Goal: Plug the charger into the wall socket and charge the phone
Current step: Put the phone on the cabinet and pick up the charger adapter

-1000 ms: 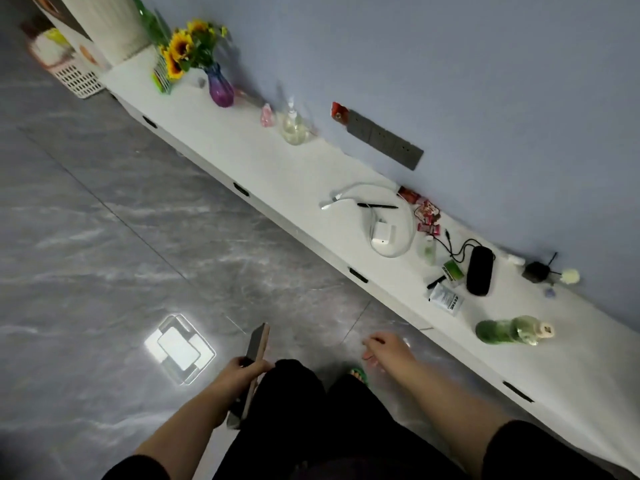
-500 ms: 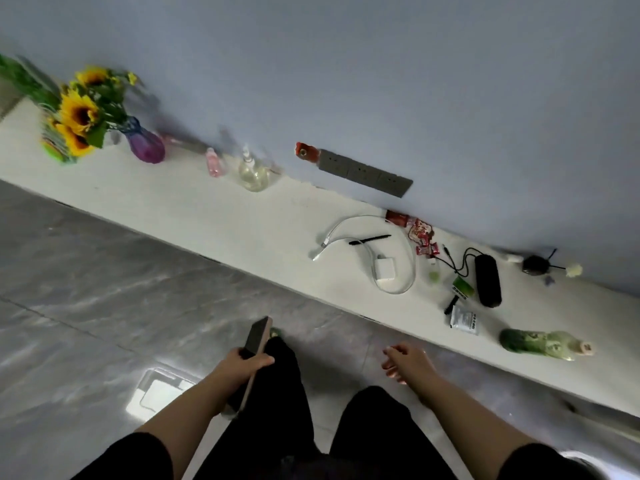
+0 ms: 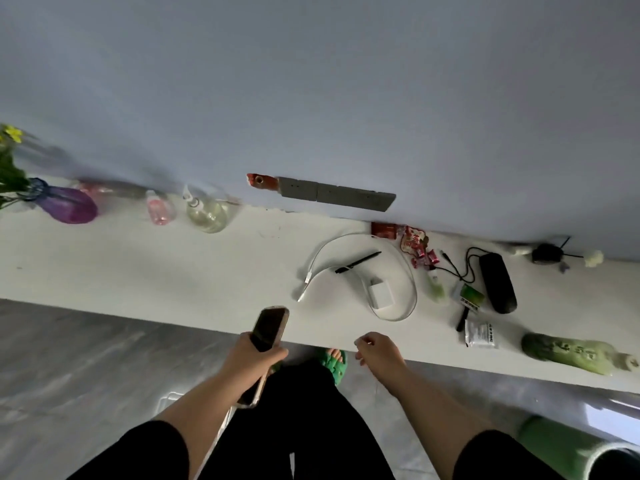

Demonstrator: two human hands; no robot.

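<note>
We've got the dark-screened phone in its pale case (image 3: 266, 336) gripped in our left hand (image 3: 252, 362); right hand (image 3: 377, 351) is loose, holding nothing. The small white cube charger (image 3: 381, 294) sits on the long white table (image 3: 138, 271), its thin white cable (image 3: 401, 271) looped around it. Probably light and rigid, so pinch the cube by its sides; the cable is floppy and will likely drag. A black pen (image 3: 358, 262) lies across the cable. The grey wall socket strip (image 3: 336, 198) is behind, unobstructed. Red sweets (image 3: 420, 251) lie near, clear of the route.

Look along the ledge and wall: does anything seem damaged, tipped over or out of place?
Yes. The green bottle lies on its side on the white ledge. Left of the grey wall sockets, a red patch looks like an uncovered hole.
</note>
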